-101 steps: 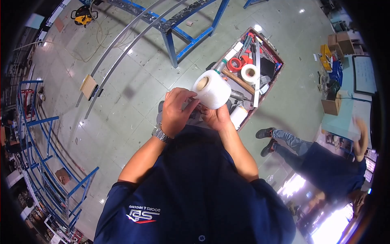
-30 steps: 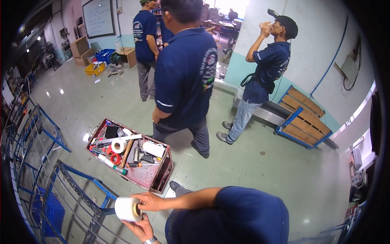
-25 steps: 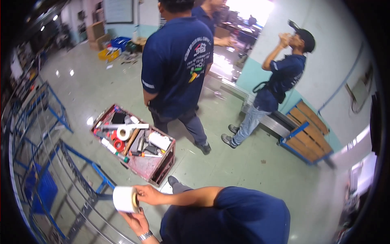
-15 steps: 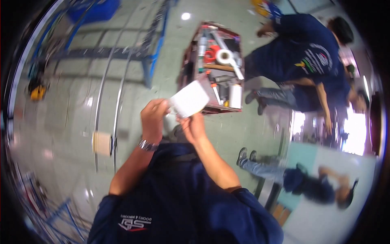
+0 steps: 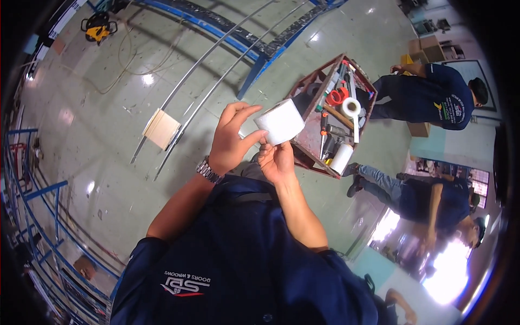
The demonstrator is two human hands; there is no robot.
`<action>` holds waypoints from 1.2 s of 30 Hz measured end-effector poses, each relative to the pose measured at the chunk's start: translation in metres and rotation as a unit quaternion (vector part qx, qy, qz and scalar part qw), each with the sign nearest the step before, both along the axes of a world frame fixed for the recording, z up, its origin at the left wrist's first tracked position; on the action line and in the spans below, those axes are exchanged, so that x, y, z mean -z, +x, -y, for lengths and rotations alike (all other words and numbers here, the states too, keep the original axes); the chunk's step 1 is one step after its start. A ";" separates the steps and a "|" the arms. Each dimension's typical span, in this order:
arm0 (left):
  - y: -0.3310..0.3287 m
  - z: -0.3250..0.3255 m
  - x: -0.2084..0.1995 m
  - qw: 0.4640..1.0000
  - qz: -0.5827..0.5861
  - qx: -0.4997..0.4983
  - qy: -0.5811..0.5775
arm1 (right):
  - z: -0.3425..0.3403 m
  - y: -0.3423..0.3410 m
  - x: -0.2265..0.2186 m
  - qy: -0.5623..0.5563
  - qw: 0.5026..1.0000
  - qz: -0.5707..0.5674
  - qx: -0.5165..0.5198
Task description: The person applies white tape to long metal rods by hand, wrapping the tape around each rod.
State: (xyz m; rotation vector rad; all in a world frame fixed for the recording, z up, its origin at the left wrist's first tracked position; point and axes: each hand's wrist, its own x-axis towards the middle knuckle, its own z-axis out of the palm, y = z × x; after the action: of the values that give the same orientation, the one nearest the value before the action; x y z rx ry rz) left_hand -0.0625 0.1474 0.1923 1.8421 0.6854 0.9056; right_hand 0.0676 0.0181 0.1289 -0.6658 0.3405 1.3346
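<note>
A wide white roll (image 5: 280, 122), which looks like tape or film, is held up in front of my chest, its axis tilted. My left hand (image 5: 230, 138), with a watch on the wrist, curves round the roll's left end, thumb low and fingers high on the rim. Just below the roll, the fingertips of my right hand (image 5: 278, 161) are pinched together at its lower edge. Whether a loose end of the roll lies between them is too small to see. Beyond the roll, to the right, stands a dark red tool box (image 5: 305, 161).
The tool box holds a red ring-shaped roll (image 5: 337, 96), white rolls and hand tools. A blue trestle (image 5: 254, 69) supports long metal bars (image 5: 203, 97); a wooden block (image 5: 161, 129) lies across them. A yellow cable reel (image 5: 98, 33) is far left. Co-workers (image 5: 428, 97) stand to the right.
My view has turned, so the tool box and trestle appear farther right. My left hand's fingers have spread wider round the roll. The right hand remains at its lower edge.
</note>
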 end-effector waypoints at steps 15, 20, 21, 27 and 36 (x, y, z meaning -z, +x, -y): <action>-0.024 -0.003 0.002 0.998 0.004 -0.064 -0.012 | 0.007 -0.009 -0.021 -0.016 0.992 -0.072 -0.098; -0.025 0.004 -0.006 0.997 -0.028 -0.047 0.046 | -0.002 -0.007 -0.022 -0.024 0.994 -0.058 -0.093; -0.025 0.003 -0.006 0.989 -0.042 -0.028 0.138 | -0.005 -0.011 -0.022 -0.049 0.996 -0.015 -0.079; -0.021 0.004 -0.001 0.938 -0.084 0.002 0.337 | -0.014 -0.020 -0.019 -0.114 0.989 0.084 -0.042; -0.020 0.005 -0.003 0.913 -0.144 -0.011 0.381 | -0.015 -0.021 -0.018 -0.151 0.970 0.186 -0.031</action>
State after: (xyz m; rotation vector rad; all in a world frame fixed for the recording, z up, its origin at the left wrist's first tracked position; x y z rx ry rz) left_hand -0.0826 0.1428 0.1951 2.7094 0.5627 1.0077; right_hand 0.0464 0.0333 0.1465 -1.1703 0.2200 1.1949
